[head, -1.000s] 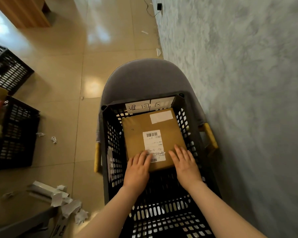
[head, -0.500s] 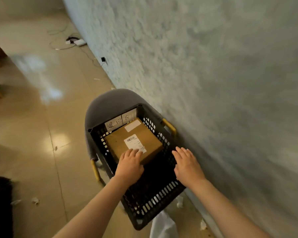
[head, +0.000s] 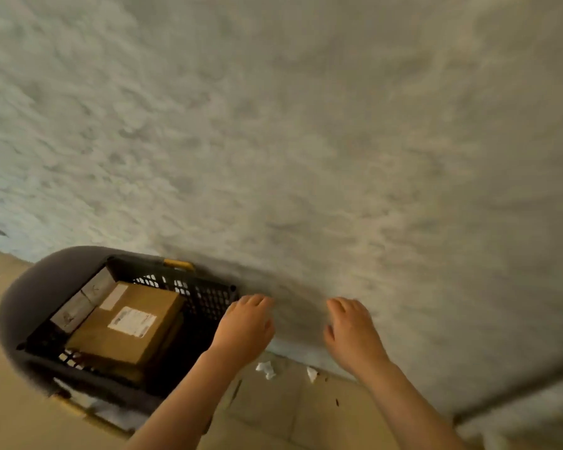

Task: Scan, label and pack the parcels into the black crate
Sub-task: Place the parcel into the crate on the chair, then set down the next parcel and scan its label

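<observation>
A brown cardboard parcel (head: 124,326) with a white label on top lies inside the black crate (head: 205,295), which sits on a grey chair (head: 43,287) at the lower left. My left hand (head: 244,326) hovers just right of the crate, fingers relaxed, holding nothing. My right hand (head: 351,329) is further right, in front of the wall, also with nothing in it. Neither hand touches the parcel or the crate. The view is blurred by head motion.
A textured grey wall (head: 306,141) fills most of the view, close behind the crate. Scraps of white paper (head: 266,369) lie on the tiled floor at the wall's foot. Yellow chair legs (head: 178,264) stick out beside the crate.
Both hands have let go of the parcel and drawn away to the right of the crate. The view has swung right toward the wall; the parcel stays in the crate.
</observation>
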Demonstrator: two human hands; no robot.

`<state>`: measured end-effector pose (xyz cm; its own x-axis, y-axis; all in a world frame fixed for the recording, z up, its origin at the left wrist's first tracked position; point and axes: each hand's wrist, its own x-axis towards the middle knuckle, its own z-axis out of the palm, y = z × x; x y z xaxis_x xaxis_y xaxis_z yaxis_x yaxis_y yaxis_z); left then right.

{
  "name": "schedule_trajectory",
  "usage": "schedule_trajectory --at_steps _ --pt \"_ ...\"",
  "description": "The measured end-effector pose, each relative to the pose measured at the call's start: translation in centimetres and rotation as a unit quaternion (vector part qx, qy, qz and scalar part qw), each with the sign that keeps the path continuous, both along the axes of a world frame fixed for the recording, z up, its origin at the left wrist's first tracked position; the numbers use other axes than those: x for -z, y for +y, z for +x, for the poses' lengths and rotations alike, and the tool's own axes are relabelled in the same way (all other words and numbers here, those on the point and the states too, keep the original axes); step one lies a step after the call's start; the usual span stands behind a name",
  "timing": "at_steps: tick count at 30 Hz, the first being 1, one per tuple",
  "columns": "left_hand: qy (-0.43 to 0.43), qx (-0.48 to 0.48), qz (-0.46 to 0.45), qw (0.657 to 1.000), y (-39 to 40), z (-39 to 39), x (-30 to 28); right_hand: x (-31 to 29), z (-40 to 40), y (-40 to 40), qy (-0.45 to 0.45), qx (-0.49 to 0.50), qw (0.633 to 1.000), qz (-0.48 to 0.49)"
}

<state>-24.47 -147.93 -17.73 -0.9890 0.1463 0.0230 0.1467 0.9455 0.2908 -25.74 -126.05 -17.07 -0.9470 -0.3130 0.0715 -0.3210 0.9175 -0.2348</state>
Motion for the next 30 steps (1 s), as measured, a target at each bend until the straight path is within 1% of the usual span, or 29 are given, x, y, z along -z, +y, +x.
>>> schedule_trajectory --at_steps 4,7,11,17,19,25,30 --pt "0.018 0.103 -0.016 0.994 9.6 2.5 -1.0 -1.4 6.9 10.4 0.017 0.094 0.995 -0.011" --pt "0.033 0.169 0.004 0.985 18.0 6.2 -1.5 -2.0 13.7 18.6 0.028 0.166 0.986 -0.018" --pt "0.048 0.245 0.038 0.968 29.6 13.1 -2.3 -3.0 23.9 28.9 0.021 0.256 0.966 -0.026" --pt "0.073 0.366 0.051 0.926 44.2 21.5 -4.1 -5.1 37.6 40.7 0.026 0.373 0.927 -0.02" --pt "0.088 0.404 0.072 0.908 48.7 23.3 -5.1 -5.8 41.2 44.1 0.037 0.408 0.912 -0.02" --pt "0.097 0.491 0.104 0.86 63.4 26.5 -6.9 -7.2 49.2 54.8 0.057 0.497 0.865 -0.034" --pt "0.113 0.531 0.109 0.833 76.3 26.7 -7.3 -8.2 51.9 65.9 0.074 0.542 0.837 -0.001"
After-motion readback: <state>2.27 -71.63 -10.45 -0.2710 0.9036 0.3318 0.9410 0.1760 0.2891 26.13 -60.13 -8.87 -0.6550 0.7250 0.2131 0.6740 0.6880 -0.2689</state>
